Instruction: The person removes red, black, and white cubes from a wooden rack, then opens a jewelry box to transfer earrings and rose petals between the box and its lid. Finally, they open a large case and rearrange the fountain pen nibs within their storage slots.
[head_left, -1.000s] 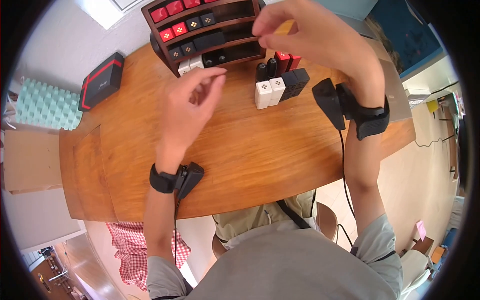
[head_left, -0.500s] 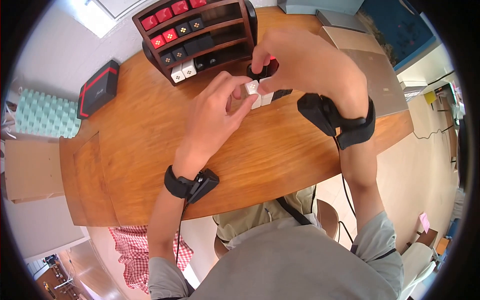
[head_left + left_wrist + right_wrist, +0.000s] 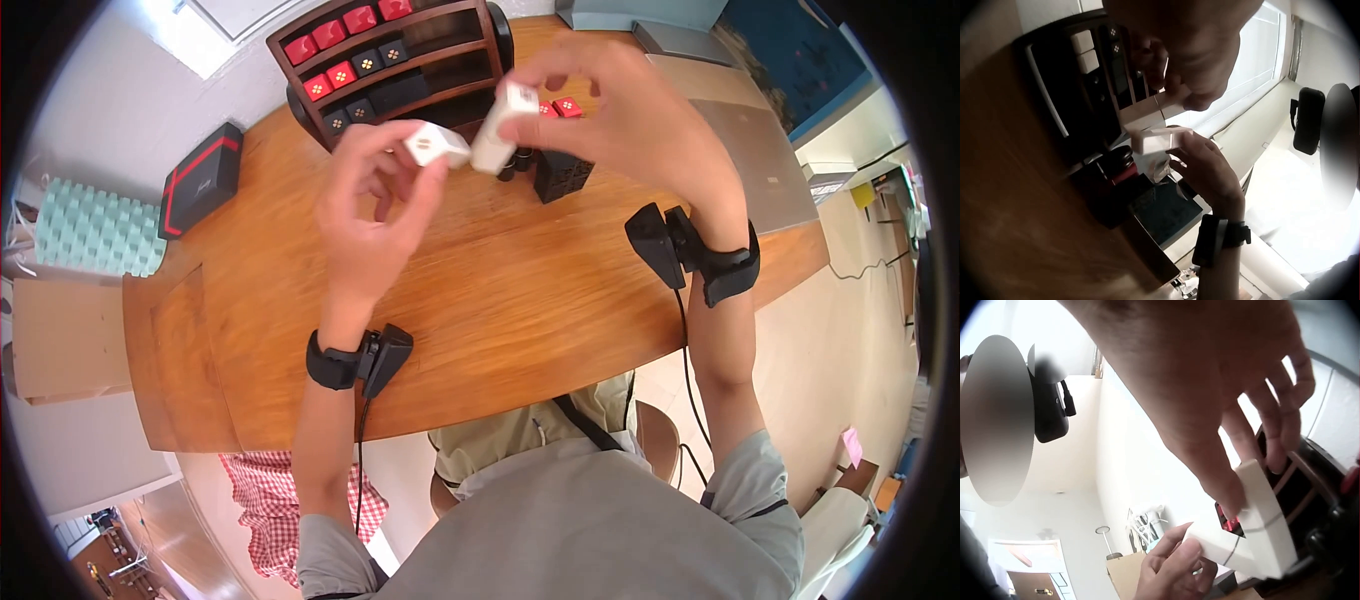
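My left hand pinches a white square lipstick tube between thumb and fingers, its gold-marked end tilted up. In my right hand is a second white lipstick tube, slanted and slightly blurred. Both tubes are raised above the table, their ends close together. The right wrist view shows a dark seam across the right hand's tube, and the left hand gripping its own from below. Beneath the right hand stand black patterned tubes and red tubes.
A dark wooden tiered rack at the back holds red and black tubes, and white tubes on its bottom tier. A black box with red ribbon and a mint-green foam block lie left. Cardboard lies right.
Both hands came together at the white tubes standing on the table, then lifted them. Now the hands have drawn apart, the left moving leftward, with one white tube in each.
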Available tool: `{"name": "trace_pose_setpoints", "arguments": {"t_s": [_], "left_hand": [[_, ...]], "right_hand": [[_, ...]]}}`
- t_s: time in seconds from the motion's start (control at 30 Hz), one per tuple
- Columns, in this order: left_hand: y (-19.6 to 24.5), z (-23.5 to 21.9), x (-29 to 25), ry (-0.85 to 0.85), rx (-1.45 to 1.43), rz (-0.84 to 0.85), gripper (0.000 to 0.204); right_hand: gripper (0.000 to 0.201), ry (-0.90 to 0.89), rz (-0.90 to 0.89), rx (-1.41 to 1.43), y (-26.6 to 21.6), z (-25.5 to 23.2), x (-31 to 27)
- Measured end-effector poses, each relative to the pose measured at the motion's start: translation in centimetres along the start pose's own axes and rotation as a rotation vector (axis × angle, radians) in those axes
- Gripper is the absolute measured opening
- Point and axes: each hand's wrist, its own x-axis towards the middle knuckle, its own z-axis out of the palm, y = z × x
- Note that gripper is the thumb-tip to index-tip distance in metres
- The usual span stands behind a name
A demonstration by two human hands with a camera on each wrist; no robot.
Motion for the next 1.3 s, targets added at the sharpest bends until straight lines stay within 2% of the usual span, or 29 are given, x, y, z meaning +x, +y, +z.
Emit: {"name": "trace_pose_setpoints", "arguments": {"t_s": [0.03,0.1,0.13,0.27,0.33,0.57,0.63,0.77,0.83,0.93,1.07,1.13,1.27,1.3], "left_hand": [[-0.1,-0.3,0.2,0.081,-0.023,0.04,0.028],[-0.3,-0.7,0.3,0.043,0.037,0.078,0.03],[-0.3,-0.7,0.4,0.023,0.087,0.073,0.029],[-0.7,0.0,0.9,0.024,0.16,0.06,0.03],[-0.8,0.0,0.9,0.022,0.188,0.066,0.03],[-1.9,0.6,1.1,-0.046,0.347,0.111,0.029],[-1.9,0.8,1.1,-0.055,0.367,0.084,0.028],[-1.9,1.1,1.4,-0.109,0.401,0.015,0.024],[-1.7,1.4,1.8,-0.116,0.461,0.014,0.023],[-2.0,1.8,2.2,-0.119,0.542,0.027,0.023],[-2.7,2.1,2.2,-0.109,0.575,0.059,0.025],[-2.9,2.0,2.1,-0.109,0.59,0.074,0.024],[-2.9,1.8,2.2,-0.1,0.621,0.091,0.024],[-2.7,1.8,2.1,-0.101,0.621,0.083,0.024]], "right_hand": [[0.033,0.002,0.002,0.0,-1.0,-0.6,0.6],[0.028,0.009,0.229,0.135,-3.2,-1.4,1.5],[0.028,0.102,-0.043,0.121,-1.7,-0.6,0.8],[0.03,0.193,0.02,0.065,0.9,2.2,0.8],[0.026,0.195,-0.09,0.035,1.6,2.8,0.7],[0.028,0.179,-0.039,-0.157,1.6,3.8,0.4],[0.024,0.109,0.088,-0.15,1.0,3.8,0.5],[0.027,0.133,0.069,-0.129,1.1,4.8,0.2],[0.029,0.124,0.083,-0.242,1.0,5.2,0.1],[0.028,0.097,0.111,-0.238,1.1,5.4,0.0],[0.029,0.141,0.038,-0.246,1.1,6.1,-0.2],[0.029,0.196,-0.069,-0.296,1.0,6.5,-0.2],[0.028,0.261,-0.103,-0.318,1.0,7.2,-0.1],[0.028,0.226,-0.045,-0.302,0.8,7.0,-0.2]]}}
